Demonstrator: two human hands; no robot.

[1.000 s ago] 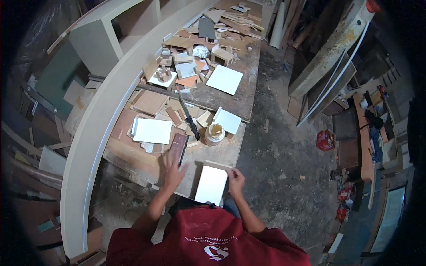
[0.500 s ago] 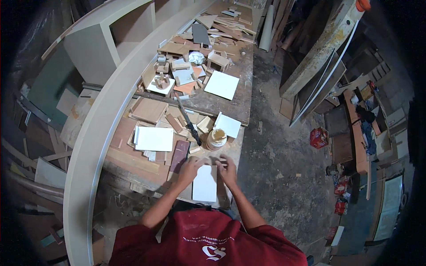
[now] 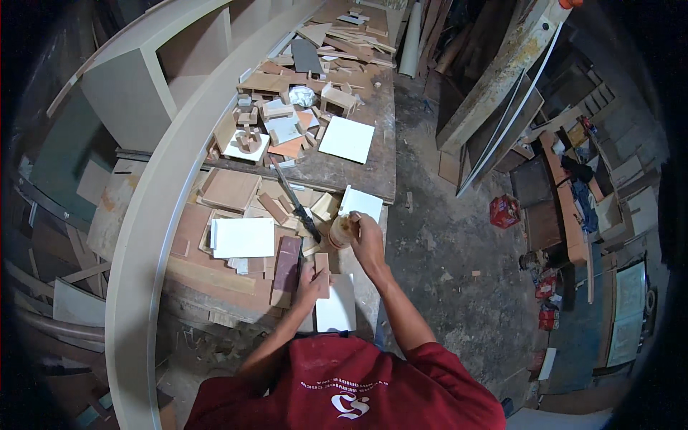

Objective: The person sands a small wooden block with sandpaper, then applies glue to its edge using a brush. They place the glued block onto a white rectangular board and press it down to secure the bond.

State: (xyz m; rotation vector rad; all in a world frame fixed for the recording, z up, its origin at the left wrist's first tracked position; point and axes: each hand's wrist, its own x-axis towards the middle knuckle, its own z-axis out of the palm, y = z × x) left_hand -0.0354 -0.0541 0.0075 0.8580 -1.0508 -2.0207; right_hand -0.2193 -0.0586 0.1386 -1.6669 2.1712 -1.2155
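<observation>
My left hand (image 3: 309, 285) is closed round a small flat wooden block (image 3: 322, 275), held upright above the left side of a white board (image 3: 335, 314). That board lies at the near end of the bench, close to my body. Over the top of a glue jar (image 3: 338, 235), my right hand (image 3: 368, 244) has its fingers drawn together. What those fingers hold, if anything, is hidden. Behind the jar lies another white panel (image 3: 360, 202). A long dark tool (image 3: 304, 215) with a thin tip points away just left of the jar.
A white panel with a raised edge (image 3: 244, 238) and a dark red-brown board (image 3: 287, 264) lie to the left. Wood offcuts (image 3: 344, 50) clutter the far bench. A long pale curved panel (image 3: 136, 265) borders the left side; concrete floor (image 3: 444, 287) lies right.
My right hand has moved from the white board's far edge out to the glue jar. My left hand now lifts the wooden block, and the view has shifted slightly.
</observation>
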